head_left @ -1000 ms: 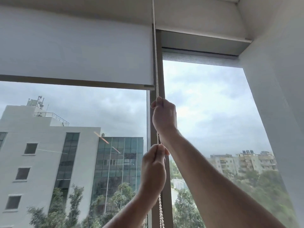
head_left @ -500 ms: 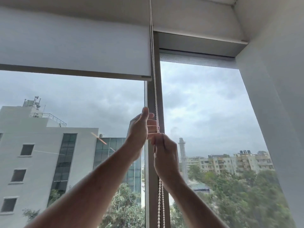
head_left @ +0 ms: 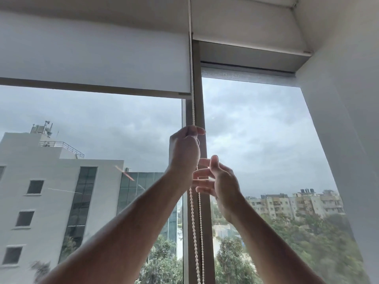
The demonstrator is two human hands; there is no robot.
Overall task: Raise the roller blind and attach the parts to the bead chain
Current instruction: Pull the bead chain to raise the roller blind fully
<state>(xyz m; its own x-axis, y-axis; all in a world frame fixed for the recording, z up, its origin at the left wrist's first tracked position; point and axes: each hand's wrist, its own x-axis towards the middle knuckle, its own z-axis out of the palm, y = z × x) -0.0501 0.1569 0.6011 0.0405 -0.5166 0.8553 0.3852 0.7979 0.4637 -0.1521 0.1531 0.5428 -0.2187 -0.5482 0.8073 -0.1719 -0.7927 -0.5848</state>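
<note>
Bead chain [head_left: 192,111], doubled strand hanging along the window mullion [head_left: 200,111] beside the roller blind [head_left: 94,64], drawn near the frame's top; left hand [head_left: 185,149] closed on it, right hand [head_left: 220,181] spread open, empty; step: raising, likely right-hand regrip higher next.

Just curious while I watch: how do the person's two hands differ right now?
The left hand is higher and closed around the bead chain; the right hand is lower, beside the chain, fingers spread open, holding nothing. The left hand shows its back, while the right shows its fingers pointing left toward the chain. Both are bare, raised in front of the window post.
</note>
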